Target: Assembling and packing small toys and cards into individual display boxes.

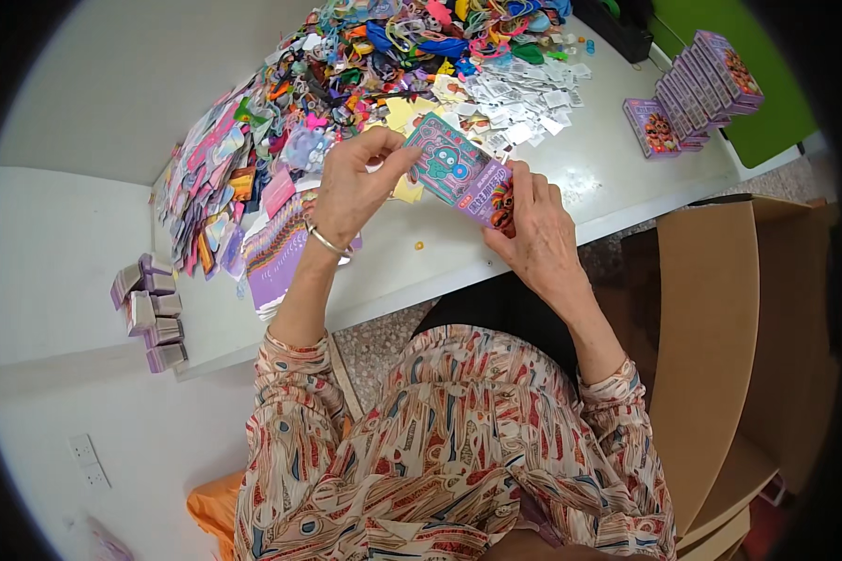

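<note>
My left hand [360,182], with a bangle at the wrist, pinches the left edge of a teal and pink card [442,166] bearing a cartoon figure. In my right hand [547,234] is a small purple printed packet [488,198], gripped between thumb and fingers. The card's lower right end meets the packet's upper end; I cannot tell whether it is inside the opening. Both are held above the white table [449,266]. Left of them, near my left forearm, a fanned stack of purple flat packets [276,266] lies at the table's front.
A heap of colourful small trinkets [384,56] fills the back, with white paper slips [524,98] beside it. Stacked purple boxes [711,89] stand at the far right, more packs [150,313] at the left edge. An open cardboard carton [706,346] stands at my right.
</note>
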Demonstrator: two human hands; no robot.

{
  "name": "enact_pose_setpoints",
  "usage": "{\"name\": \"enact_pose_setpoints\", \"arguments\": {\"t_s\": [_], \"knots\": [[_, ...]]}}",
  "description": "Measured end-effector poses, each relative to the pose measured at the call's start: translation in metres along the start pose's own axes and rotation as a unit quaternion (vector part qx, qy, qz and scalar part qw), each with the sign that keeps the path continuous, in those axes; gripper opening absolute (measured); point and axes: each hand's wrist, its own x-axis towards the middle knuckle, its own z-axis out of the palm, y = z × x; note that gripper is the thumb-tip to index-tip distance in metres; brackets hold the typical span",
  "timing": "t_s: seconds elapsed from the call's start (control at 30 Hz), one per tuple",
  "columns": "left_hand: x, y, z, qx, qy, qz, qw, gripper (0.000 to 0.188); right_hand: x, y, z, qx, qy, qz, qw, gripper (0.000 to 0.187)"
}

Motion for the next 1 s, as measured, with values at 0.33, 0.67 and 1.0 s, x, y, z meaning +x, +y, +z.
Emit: {"name": "enact_pose_setpoints", "arguments": {"t_s": [0.33,0.67,1.0], "knots": [[-0.028,-0.003,0.042,0.214,0.105,0.170,0.956,0.010,-0.003,0.001,-0.003,0.014,-0.027,0.007,1.000,0.081],[0.038,-0.027,0.038,0.153,0.101,0.202,0.962,0.014,-0.006,0.026,-0.019,-0.013,0.004,0.059,0.998,0.078],[0.082,-0.084,0.068,0.418,0.047,0.178,0.890,0.024,-0.003,0.028,-0.018,-0.023,0.011,0.076,0.997,0.071]]}}
